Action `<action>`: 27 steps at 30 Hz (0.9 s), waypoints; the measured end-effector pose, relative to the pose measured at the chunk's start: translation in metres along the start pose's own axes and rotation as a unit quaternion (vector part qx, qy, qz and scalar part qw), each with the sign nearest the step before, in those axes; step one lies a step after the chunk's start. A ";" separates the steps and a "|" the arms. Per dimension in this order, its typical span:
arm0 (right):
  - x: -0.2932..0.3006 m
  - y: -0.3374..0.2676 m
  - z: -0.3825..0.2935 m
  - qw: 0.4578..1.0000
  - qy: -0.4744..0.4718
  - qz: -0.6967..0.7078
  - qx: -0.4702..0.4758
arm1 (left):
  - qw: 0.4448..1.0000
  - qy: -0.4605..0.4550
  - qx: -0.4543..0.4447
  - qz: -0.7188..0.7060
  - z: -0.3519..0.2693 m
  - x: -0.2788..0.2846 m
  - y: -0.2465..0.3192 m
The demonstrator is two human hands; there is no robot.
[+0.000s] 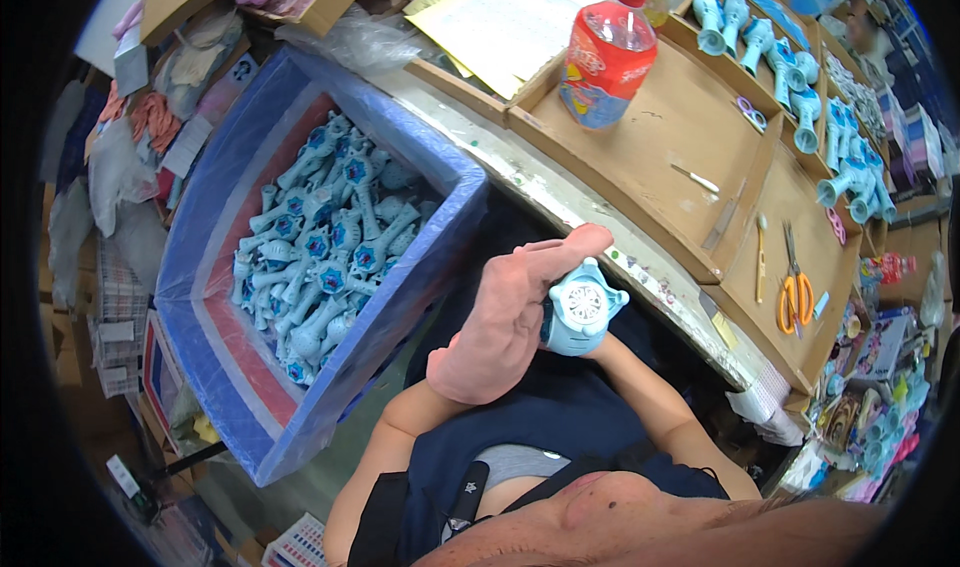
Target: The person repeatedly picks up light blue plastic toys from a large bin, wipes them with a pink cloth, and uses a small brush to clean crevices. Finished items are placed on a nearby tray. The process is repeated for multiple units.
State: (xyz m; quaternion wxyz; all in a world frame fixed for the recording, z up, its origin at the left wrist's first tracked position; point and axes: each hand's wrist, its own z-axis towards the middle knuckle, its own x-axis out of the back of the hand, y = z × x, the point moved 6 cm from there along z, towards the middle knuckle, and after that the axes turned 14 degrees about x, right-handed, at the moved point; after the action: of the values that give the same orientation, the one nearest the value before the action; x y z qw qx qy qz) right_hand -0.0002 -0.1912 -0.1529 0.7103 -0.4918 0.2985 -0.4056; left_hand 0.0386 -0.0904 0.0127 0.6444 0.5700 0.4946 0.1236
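Note:
A light blue plastic toy piece (583, 308) with a white patterned round grille and small knobs is held up before my chest. My left hand (499, 323) wears a loose pink glove and grips the toy's left side, with the glove's fingertip end reaching past its top. Bare and mostly hidden behind the toy, my right hand (602, 347) holds it from below. The toy's far side and lower part are out of sight. To the left, many similar light blue toy pieces (330, 229) with dark blue star-shaped fronts are heaped in a blue plastic-lined box (225, 394).
Alongside runs a workbench (652, 267) with cardboard trays (675, 94). They hold a red-labelled bottle (609, 57), orange-handled scissors (795, 297), a thin brush-like tool (761, 256) and a white-handled blade (697, 179). More blue pieces (806, 117) stand in the far trays. Papers (517, 23) lie behind.

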 end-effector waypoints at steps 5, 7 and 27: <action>-0.001 -0.008 0.003 0.999 0.024 0.017 0.043 | 0.999 -0.026 0.011 -0.039 0.000 -0.005 0.003; -0.002 -0.009 0.007 1.000 0.017 0.024 0.010 | 1.000 -0.017 0.008 -0.022 -0.001 -0.004 0.003; 0.086 -0.133 -0.060 0.906 0.147 -0.346 -0.193 | 0.979 -0.026 0.141 -0.143 0.046 0.000 -0.073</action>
State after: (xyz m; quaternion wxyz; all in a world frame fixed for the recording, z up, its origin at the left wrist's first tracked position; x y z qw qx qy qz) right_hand -0.0448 -0.3180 -0.0505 0.3641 -0.6266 0.2829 -0.6283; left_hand 0.0448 -0.1414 -0.0558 0.5808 0.5817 0.5667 -0.0560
